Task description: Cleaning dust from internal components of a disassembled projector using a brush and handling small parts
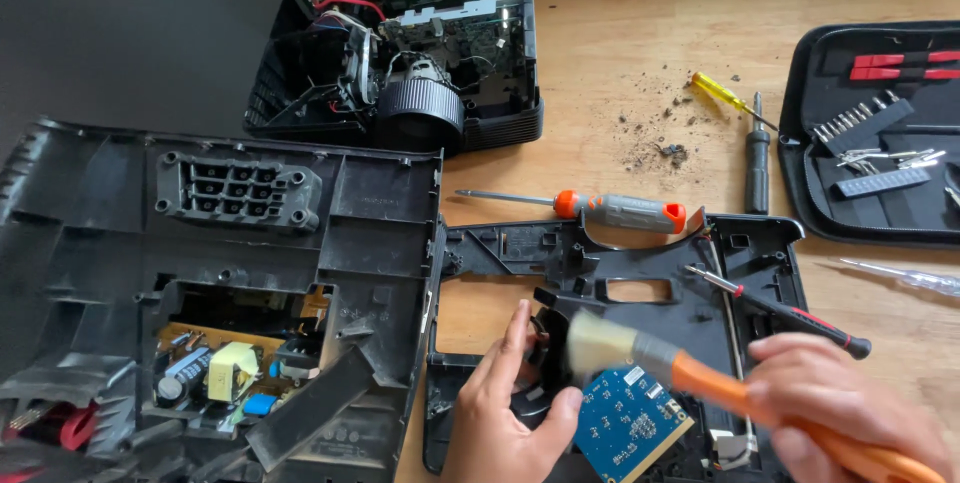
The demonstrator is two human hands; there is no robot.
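Note:
My right hand (835, 408) grips an orange-handled brush (690, 368) whose pale bristles sit blurred over a black plastic frame (600, 263) lying on the wooden table. A blue circuit board (628, 428) lies on the frame just below the bristles. My left hand (505, 398) rests flat on the lower left part of the frame, fingers together, beside the board. A thin red-and-black screwdriver (790, 311) lies across the frame's right side, just above my right hand.
A large black cover (230, 273) with an exposed power board fills the left. An opened projector body (410, 48) stands at the back. An orange-and-grey screwdriver (610, 210), a yellow one (725, 95), a black driver (758, 158), dust crumbs and a tool case (880, 133) lie to the right.

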